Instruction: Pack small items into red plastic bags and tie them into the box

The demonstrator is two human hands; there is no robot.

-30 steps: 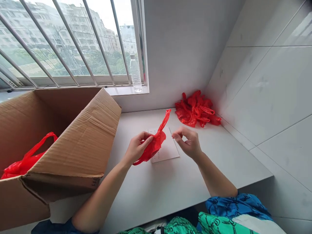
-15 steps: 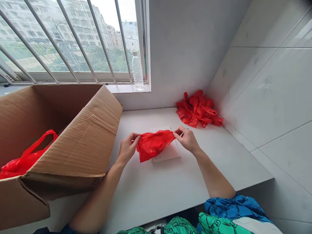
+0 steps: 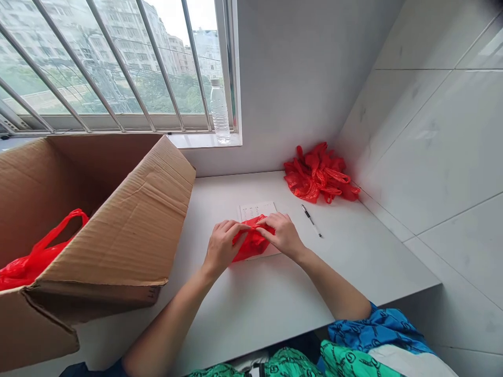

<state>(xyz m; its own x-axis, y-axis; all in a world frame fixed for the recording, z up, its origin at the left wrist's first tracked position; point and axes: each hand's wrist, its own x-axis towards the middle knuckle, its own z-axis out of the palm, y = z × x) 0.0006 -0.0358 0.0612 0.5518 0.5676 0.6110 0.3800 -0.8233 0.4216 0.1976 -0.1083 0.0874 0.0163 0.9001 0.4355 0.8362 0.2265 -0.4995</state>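
Note:
Between my hands is a red plastic bag (image 3: 251,245), bunched together over a white sheet or notebook (image 3: 257,210) with small marks on it. My left hand (image 3: 225,245) pinches the bag's upper left part between thumb and fingers. From the other side my right hand (image 3: 281,234) grips its upper edge, with the fingertips of both hands nearly meeting. The bag's lower part hangs down over the paper, and the hands hide some of it. A black and clear pen (image 3: 312,221) lies on the table to the right of my right hand.
A large open cardboard box (image 3: 129,225) stands at left, with a red bag (image 3: 43,254) inside. Loose red bags (image 3: 320,174) are heaped in the table's back right corner. A clear bottle (image 3: 220,112) stands on the sill by the barred window. Walls border the white table (image 3: 353,262).
My hands have come closer together, my right hand moving left and my left hand right. The bag, stretched out before, is now gathered. The pen has come fully into view.

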